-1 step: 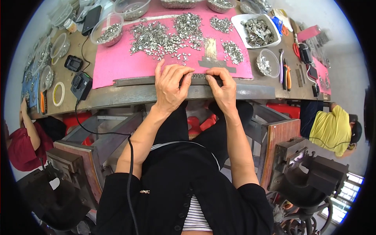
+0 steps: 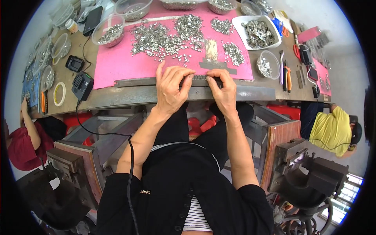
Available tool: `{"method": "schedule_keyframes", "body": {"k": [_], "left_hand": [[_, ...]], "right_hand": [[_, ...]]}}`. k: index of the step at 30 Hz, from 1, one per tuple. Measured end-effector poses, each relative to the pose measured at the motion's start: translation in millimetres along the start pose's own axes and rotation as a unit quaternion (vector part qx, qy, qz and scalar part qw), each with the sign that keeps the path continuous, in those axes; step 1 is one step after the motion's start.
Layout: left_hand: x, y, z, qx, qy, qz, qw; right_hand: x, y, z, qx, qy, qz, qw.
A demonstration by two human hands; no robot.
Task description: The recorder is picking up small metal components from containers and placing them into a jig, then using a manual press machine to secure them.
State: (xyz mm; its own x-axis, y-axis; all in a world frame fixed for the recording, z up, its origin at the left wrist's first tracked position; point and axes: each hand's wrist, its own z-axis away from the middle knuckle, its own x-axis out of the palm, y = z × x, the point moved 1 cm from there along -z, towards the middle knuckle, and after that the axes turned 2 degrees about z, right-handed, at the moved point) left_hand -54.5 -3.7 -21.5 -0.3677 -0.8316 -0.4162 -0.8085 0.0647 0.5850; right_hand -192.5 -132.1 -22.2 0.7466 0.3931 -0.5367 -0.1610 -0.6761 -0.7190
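Here, hands [image 2: 197, 84] pinching ridged metal strip [image 2: 199, 78]

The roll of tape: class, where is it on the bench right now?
In the head view, the roll of tape lies flat at the bench's far left, beside the black charger and just right of orange-handled pliers.

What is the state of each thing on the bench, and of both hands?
left hand: fingers curled on metal strip
right hand: pinching strip
metal strip: flat at bench edge, held
pink mat: spread flat
white tray: full of parts
pliers: lying closed
tape roll: lying flat
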Motion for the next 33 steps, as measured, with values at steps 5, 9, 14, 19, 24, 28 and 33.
{"method": "schedule_keyframes", "body": {"k": [5, 9, 14, 19, 24, 28, 33], "left_hand": [[-30, -10, -17, -0.094, -0.052, -0.018, 0.994], [-52, -32, -34, -0.078, -0.024, -0.073, 0.994], [-53, -37, -45, -0.083, -0.130, -0.098, 0.983], [-51, -42, -45, -0.096, -0.249, -0.061, 0.962], [-46, -49, -43, -0.093, -0.255, -0.078, 0.959], [-44, -53, -37, -0.058, -0.198, -0.084, 0.975], [-46, -49, -42, -0.088, -0.232, -0.071, 0.966]], "right_hand": [[0, -3, 4, -0.039, 0.027, 0.025, 0.999], [-5, -8, -10, -0.058, -0.035, 0.083, 0.994], [10, -8, -55, -0.137, -0.040, 0.102, 0.984], [38, 1, -73, -0.100, -0.082, 0.124, 0.984], [44, 5, -74, -0.090, -0.089, 0.152, 0.980], [45, 3, -75, -0.088, -0.102, 0.137, 0.981], [46, 6, -78, -0.076, -0.099, 0.130, 0.984]]}}
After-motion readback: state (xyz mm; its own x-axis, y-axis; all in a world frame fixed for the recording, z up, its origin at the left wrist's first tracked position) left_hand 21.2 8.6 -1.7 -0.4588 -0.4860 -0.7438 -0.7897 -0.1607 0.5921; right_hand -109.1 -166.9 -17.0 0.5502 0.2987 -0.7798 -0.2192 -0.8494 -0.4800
